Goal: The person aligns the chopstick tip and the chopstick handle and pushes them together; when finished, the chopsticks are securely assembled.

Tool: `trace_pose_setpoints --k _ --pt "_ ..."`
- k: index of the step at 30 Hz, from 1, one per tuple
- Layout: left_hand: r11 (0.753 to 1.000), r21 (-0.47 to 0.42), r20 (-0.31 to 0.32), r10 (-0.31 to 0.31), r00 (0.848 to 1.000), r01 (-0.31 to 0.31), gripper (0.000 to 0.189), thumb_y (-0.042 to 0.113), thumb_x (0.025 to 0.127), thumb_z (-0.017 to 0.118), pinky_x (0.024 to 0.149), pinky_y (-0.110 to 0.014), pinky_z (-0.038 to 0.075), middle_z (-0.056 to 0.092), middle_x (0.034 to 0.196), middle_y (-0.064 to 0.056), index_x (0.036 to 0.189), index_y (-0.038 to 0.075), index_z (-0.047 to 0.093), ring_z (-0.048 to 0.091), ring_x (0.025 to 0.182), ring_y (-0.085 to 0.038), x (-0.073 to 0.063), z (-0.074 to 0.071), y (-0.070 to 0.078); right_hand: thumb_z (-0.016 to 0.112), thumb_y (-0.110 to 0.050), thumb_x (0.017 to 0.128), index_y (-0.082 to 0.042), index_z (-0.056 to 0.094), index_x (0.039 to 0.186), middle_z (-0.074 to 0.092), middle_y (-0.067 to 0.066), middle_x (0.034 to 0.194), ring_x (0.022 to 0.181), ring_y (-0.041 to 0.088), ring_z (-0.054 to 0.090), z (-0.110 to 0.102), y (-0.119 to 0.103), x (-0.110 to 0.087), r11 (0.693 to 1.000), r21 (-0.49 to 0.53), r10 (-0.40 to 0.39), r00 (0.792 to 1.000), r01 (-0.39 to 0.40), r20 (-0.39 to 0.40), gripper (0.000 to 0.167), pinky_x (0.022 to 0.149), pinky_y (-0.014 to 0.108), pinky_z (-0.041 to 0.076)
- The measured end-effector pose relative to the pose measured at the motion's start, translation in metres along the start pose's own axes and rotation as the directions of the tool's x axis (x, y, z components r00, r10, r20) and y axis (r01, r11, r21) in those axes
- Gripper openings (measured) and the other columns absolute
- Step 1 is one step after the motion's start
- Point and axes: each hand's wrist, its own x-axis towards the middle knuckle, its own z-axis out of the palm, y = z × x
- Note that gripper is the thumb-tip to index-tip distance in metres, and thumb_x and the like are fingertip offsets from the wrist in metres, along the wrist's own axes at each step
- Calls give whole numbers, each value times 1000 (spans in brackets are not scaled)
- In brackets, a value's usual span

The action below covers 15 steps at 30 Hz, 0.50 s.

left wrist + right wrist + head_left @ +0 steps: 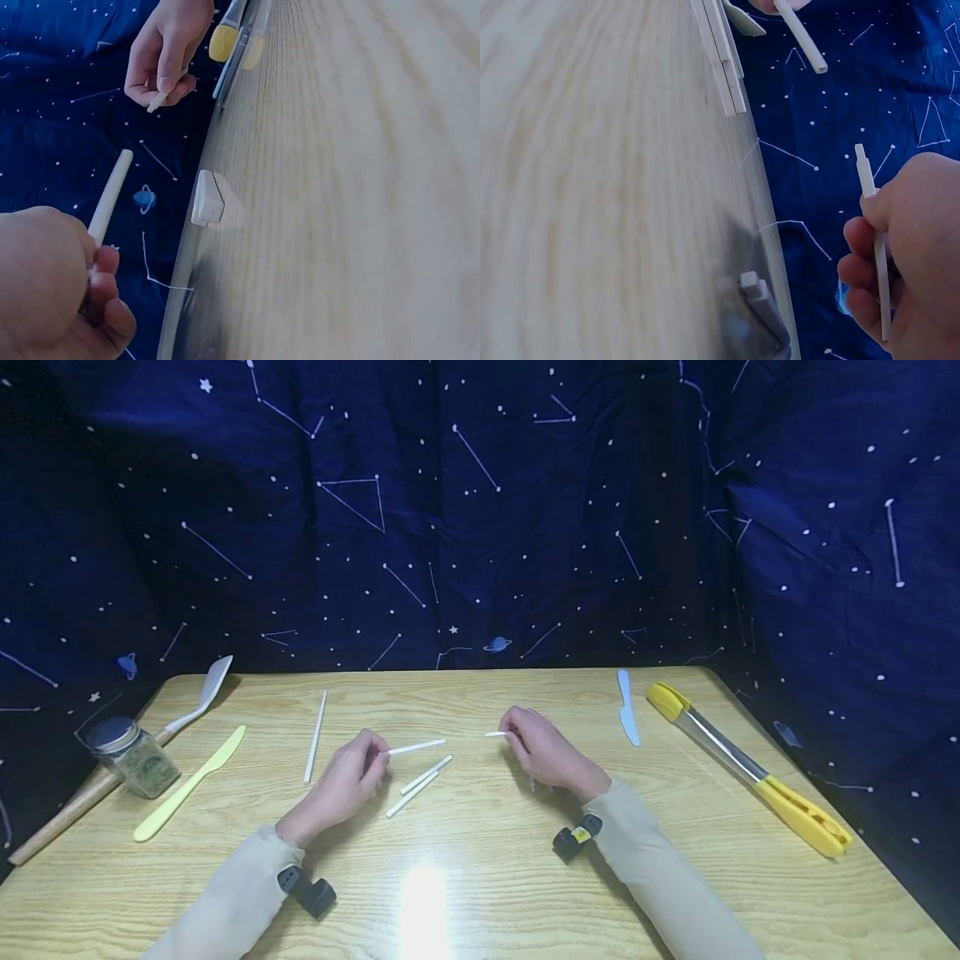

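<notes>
Above the table, my left hand [347,781] pinches a slim white stick [417,747] that points right, its end looking hollow in the right wrist view. Facing it, my right hand [546,750] grips a second white stick [867,176]. That stick has a narrower, stepped tip, which points toward the left hand's stick; a gap separates the two. Between the hands, two more white sticks [425,775] lie side by side at a slant. Another white stick [316,737] lies left of my left hand. Greyish square-ended pieces [754,289] lie beneath my right hand, mostly hidden in the head view.
At the left are a pale yellow knife [191,783], a glass jar [142,764] with a dark lid and a wooden-handled spatula [201,702]. On the right lie a light blue knife [627,710] and yellow-ended tongs [738,760]. A starry dark blue cloth [480,568] hangs behind.
</notes>
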Motion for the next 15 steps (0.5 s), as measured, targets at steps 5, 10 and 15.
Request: trace_pose_setpoints --k 5,10,15 --pt "999 -49 -51 6 999 -8 5 0 94 56 54 -20 42 56 74 -1 98 0 57 46 61 -5 -2 -1 2 53 0 94 -4 55 98 52 1 82 77 15 46 3 -1 1 1000 12 2 1000 -2 0 6 70 31 43" --pt "997 -74 -109 -18 994 10 4 1 93 58 56 -19 41 60 77 -7 97 1 59 46 63 -8 -2 0 3 54 -2 95 -6 55 98 52 -1 80 73 12 45 3 -4 2 1000 5 1 1000 -1 -9 5 66 29 42" --pt "990 -136 -93 -36 995 23 5 3 95 55 48 -21 43 58 72 -11 98 0 57 45 54 -5 0 3 5 53 -2 95 -6 55 99 55 0 79 68 9 44 -3 -8 2 998 59 20 1000 -19 -17 6 63 26 41"
